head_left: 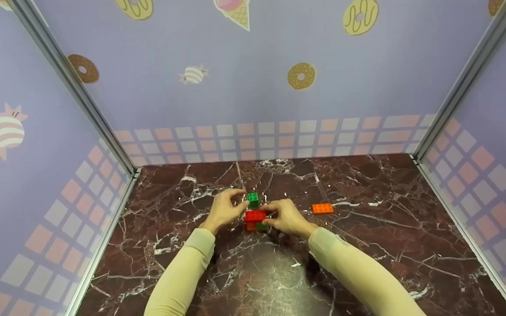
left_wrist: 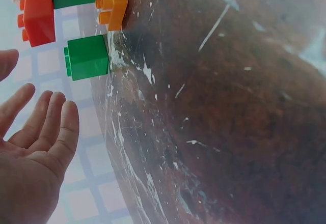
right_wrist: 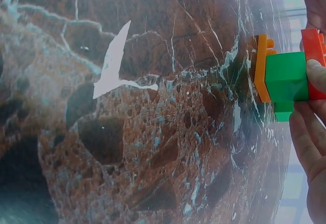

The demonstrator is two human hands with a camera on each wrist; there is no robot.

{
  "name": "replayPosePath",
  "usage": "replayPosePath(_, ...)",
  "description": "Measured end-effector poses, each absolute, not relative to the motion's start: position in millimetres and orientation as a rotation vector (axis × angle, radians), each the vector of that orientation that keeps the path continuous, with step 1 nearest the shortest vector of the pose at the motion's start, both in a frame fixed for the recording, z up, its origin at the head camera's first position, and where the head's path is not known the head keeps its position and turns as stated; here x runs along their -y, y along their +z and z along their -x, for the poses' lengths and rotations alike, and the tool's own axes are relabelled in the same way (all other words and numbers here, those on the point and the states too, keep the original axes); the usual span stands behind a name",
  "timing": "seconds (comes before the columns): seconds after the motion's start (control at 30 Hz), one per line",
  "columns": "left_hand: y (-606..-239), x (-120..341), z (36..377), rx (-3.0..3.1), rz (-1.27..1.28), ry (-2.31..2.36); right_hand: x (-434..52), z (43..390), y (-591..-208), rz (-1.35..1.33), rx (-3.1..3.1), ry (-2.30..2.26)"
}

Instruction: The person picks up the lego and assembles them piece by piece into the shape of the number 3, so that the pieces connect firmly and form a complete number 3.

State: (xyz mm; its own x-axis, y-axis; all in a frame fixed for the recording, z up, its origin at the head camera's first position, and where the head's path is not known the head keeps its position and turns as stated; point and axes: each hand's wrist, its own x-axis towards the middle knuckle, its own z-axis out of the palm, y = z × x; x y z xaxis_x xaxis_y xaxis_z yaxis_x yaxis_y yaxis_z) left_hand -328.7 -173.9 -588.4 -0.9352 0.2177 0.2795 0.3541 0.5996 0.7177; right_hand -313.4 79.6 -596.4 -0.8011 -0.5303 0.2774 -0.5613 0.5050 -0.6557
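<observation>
Right hand pinching stacked bricks, left hand spread near green block

From where I stand: right hand [head_left: 289, 217] pinches the right end of a small stack, thumb on the red brick [head_left: 255, 215] at top. Under it, middle green brick [right_wrist: 285, 76] toward the right end, then orange plate [right_wrist: 261, 74] at bottom, bare studs to the left. Stack upright, mid-table. Left hand [head_left: 224, 210] holds nothing, fingers wide apart, just left of the single green block [head_left: 253, 198], with a gap between. That block stands just beyond the stack's far side. Loose orange brick [head_left: 323, 208] lies flat to the right, on the dark marble tabletop [head_left: 367, 245].
</observation>
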Motion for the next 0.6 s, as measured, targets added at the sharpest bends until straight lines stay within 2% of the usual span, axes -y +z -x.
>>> replayPosePath(0.6, -596.6, 163.0, 347.0, 2.807, 0.347, -1.242, -79.2, 312.6, -597.5, -0.983, 2.681, 1.167)
